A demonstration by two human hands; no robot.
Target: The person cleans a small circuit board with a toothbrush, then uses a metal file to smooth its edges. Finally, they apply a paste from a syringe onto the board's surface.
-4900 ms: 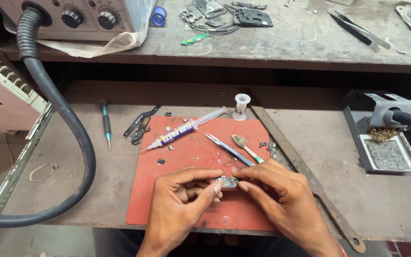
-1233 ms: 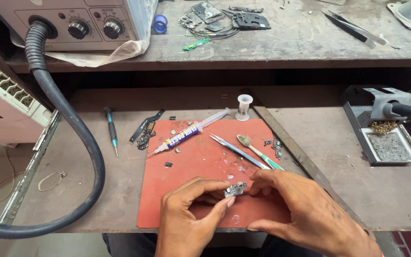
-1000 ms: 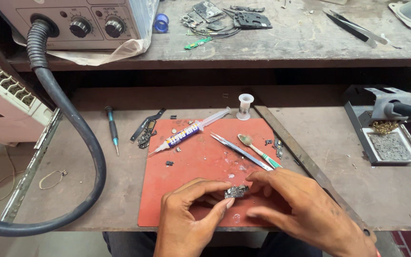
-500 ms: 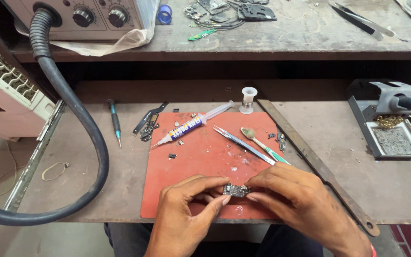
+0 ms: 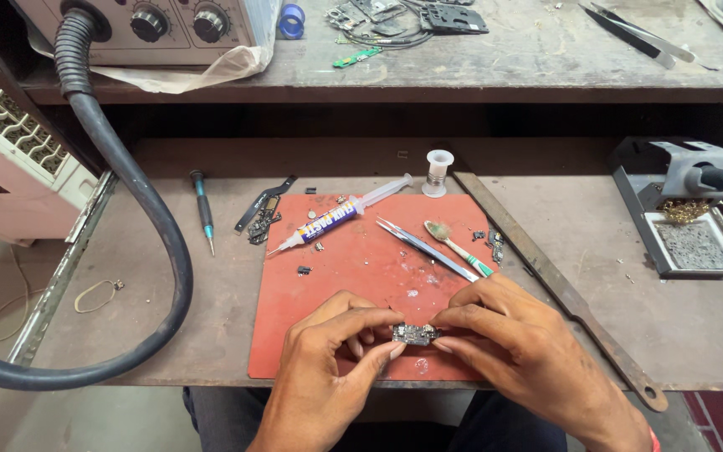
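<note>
Both hands pinch a small dark circuit board [image 5: 415,335] just above the near edge of a red work mat [image 5: 353,276]. My left hand [image 5: 332,360] holds its left end between thumb and forefinger. My right hand [image 5: 516,347] holds its right end with the fingertips. On the mat behind the hands lie metal tweezers [image 5: 424,247], a small brush with a green handle [image 5: 458,247] and a flux syringe [image 5: 340,219].
A thick black hose [image 5: 140,218] loops across the left of the bench from a knobbed station [image 5: 169,21]. A soldering stand with brass wool [image 5: 684,213] sits at right. Screwdriver [image 5: 203,209], solder spool [image 5: 438,172], long metal bar [image 5: 554,285] and upper shelf with parts [image 5: 412,17].
The view has shifted slightly. Both hands stay at the mat's near edge, turning the small board a little between the fingertips.
</note>
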